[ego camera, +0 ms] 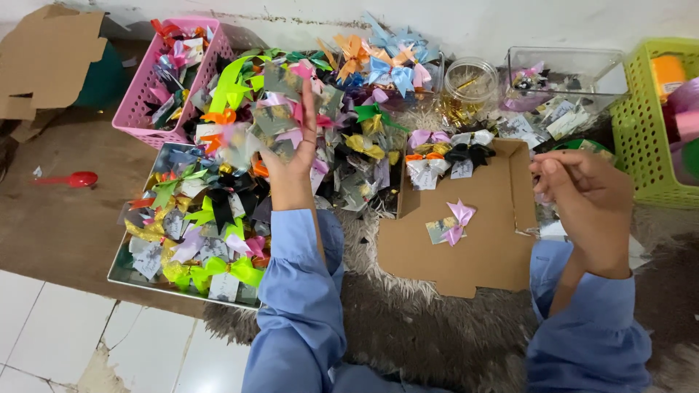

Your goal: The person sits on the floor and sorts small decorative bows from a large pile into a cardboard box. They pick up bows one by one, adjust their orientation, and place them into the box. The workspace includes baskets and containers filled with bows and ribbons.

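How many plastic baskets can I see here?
2: a pink basket at the back left, full of bows, and a green basket at the right edge, partly cut off. Others may be hidden outside the picture.

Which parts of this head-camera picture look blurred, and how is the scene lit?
Head view: the raised left hand and the ribbon bows it holds are motion-blurred; the pink ribbon bow on the brown cardboard sheet is sharp; the light is soft and even, with faint shadows.
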